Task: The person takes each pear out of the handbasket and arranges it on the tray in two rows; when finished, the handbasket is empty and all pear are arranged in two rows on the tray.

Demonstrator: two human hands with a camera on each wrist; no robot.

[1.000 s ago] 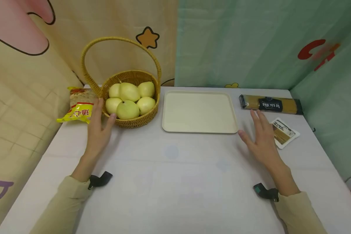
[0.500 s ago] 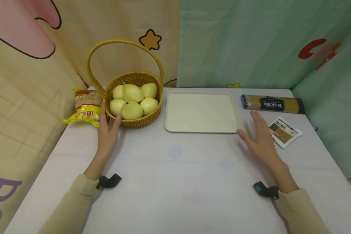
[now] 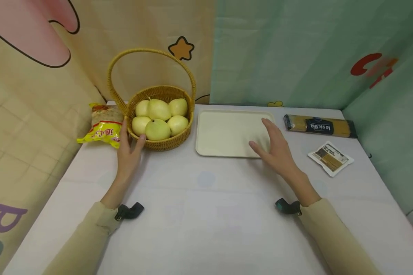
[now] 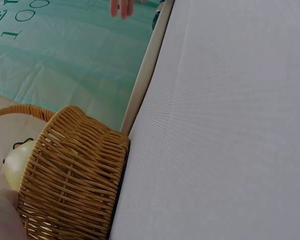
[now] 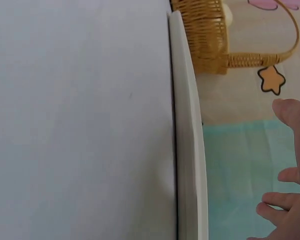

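Observation:
A wicker basket (image 3: 168, 144) with a tall arched handle holds several pale green pears (image 3: 157, 130). My left hand (image 3: 128, 157) is at the basket's front left side with its fingers fairly straight, and in the left wrist view the thumb (image 4: 4, 212) touches the wicker near the rim. A cream tray (image 3: 223, 133) lies to the right of the basket. Above the tray's right part hovers my right hand (image 3: 278, 152), fingers spread and holding nothing. It also shows at the right edge of the right wrist view.
A yellow-and-clear snack bag (image 3: 104, 126) lies left of the basket, beside my left fingers. On the right are a spaghetti pack (image 3: 318, 126) and a small white-edged sachet (image 3: 331, 158). Curtains (image 3: 278, 53) hang behind the white table (image 3: 199, 214).
My right hand has moved left, from beside the sachet to over the tray, leaving the whole sachet in sight. The left hand stays at the basket; the view has shifted slightly.

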